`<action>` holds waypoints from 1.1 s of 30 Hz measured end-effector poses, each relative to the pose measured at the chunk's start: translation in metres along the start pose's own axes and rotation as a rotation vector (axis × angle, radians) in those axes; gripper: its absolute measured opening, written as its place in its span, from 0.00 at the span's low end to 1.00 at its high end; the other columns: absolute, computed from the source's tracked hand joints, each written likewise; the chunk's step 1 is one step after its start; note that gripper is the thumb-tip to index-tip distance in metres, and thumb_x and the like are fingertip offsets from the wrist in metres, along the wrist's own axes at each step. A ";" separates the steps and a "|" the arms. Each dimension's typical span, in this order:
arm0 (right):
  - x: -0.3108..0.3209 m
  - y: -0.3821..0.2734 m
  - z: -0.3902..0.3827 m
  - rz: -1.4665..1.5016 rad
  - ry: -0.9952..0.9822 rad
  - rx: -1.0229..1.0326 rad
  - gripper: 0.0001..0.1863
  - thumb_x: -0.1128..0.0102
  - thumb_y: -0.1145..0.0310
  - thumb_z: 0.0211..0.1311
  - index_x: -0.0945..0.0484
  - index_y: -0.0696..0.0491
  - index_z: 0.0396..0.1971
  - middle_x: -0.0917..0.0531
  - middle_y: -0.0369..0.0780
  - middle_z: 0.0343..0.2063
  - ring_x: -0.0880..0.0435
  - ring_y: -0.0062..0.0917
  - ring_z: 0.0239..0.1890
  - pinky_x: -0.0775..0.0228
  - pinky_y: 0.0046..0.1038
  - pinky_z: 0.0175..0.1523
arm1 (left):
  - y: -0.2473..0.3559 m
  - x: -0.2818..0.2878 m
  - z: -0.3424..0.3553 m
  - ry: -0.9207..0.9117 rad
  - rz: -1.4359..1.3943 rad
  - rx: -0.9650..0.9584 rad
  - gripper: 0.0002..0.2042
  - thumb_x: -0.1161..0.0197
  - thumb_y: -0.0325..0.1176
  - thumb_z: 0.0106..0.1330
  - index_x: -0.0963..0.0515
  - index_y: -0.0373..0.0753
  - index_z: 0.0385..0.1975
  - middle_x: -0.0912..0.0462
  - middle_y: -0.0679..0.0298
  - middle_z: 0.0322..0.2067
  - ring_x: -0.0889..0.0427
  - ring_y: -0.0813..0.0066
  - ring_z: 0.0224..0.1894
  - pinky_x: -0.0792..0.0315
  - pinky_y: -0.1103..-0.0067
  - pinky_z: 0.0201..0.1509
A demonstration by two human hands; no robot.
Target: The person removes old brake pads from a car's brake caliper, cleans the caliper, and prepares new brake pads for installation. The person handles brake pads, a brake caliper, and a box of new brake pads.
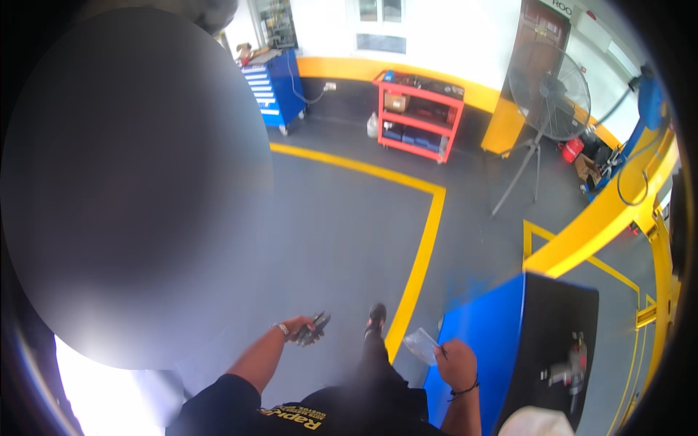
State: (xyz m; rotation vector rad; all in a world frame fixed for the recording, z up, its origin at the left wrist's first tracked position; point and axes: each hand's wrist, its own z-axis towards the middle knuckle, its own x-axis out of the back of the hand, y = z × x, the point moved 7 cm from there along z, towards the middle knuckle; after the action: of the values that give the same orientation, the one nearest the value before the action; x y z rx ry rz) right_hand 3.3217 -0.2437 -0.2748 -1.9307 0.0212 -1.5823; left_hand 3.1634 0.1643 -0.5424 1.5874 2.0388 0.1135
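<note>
My left hand (297,328) is closed on some dark grey metal parts (315,328), out in front of my body at the lower middle. My right hand (456,363) grips a small clear plastic bag (420,343), plus something thin and dark. Beside that hand stands a cart or bench with a blue side (472,341) and a black top (542,312). A silver-and-red tool (571,367), apparently a pneumatic one, lies on that top. A foot in a dark shoe (376,318) shows below me on the grey floor.
Ahead are a red three-shelf trolley (418,98), a blue tool cabinet (280,87) and a tripod fan (545,94). A yellow lift post and arm (596,225) stand at the right. Yellow lines (429,232) mark the floor. A large blurred oval covers the left side.
</note>
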 end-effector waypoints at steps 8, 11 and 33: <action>0.002 -0.039 0.326 0.154 -0.072 0.131 0.14 0.37 0.61 0.60 0.17 0.58 0.25 0.18 0.48 0.26 0.18 0.47 0.32 0.27 0.45 0.38 | 0.241 0.108 0.038 0.029 -0.335 -0.202 0.27 0.41 0.34 0.52 0.27 0.32 0.55 0.19 0.52 0.49 0.18 0.56 0.47 0.24 0.60 0.55; 0.027 -0.112 0.437 0.133 -0.097 0.258 0.13 0.37 0.61 0.60 0.17 0.56 0.26 0.18 0.47 0.27 0.18 0.46 0.33 0.26 0.43 0.38 | 0.283 0.161 0.030 0.026 -0.536 -0.259 0.29 0.41 0.35 0.50 0.27 0.31 0.55 0.20 0.52 0.46 0.18 0.55 0.46 0.24 0.60 0.54; -0.085 -0.509 1.106 0.578 -0.650 0.743 0.10 0.39 0.65 0.65 0.16 0.57 0.34 0.17 0.44 0.31 0.18 0.39 0.35 0.26 0.33 0.42 | 0.815 0.659 0.082 0.391 -0.706 -0.440 0.22 0.41 0.36 0.49 0.22 0.31 0.44 0.17 0.53 0.39 0.17 0.58 0.39 0.21 0.62 0.48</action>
State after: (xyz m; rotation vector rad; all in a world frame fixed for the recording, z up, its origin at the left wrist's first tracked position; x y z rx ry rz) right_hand 4.0909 0.6996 -0.1921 -1.5376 -0.2270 -0.4384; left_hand 3.8112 0.9923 -0.5372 0.5590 2.5239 0.5921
